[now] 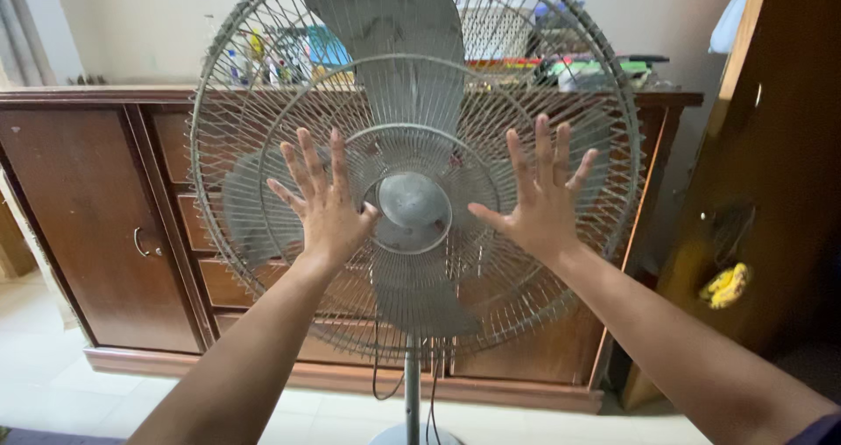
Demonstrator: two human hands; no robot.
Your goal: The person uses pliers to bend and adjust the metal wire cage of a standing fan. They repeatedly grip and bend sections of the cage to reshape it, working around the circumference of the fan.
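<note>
A grey pedestal fan [412,201] stands in front of me, its round wire guard dusty and its three blades still behind the mesh. My left hand [322,201] is spread flat against the guard left of the hub, fingers apart and pointing up. My right hand [540,195] is spread the same way right of the hub. Neither hand holds anything. The fan's pole [412,392] runs down to a base at the bottom edge.
A brown wooden sideboard [96,226] with a door and drawers stands behind the fan, its top cluttered with bottles and boxes. A wooden door [771,191] with a yellow object on it stands at right. The floor is pale tile.
</note>
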